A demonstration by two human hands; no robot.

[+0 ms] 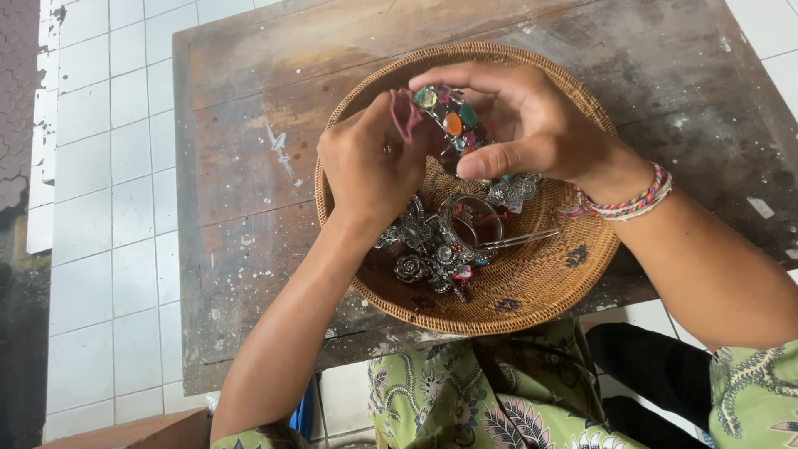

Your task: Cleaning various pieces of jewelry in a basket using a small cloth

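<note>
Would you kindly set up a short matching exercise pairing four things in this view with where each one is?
Things:
1. jewelled bracelet
2. dark red cloth
3. braided wristband
4. woven basket

Places:
A. on the right wrist
B. on the wooden table
C. pinched in the right hand
D. in the left hand

Pairs: 1-C, 2-D, 3-A, 4-B
</note>
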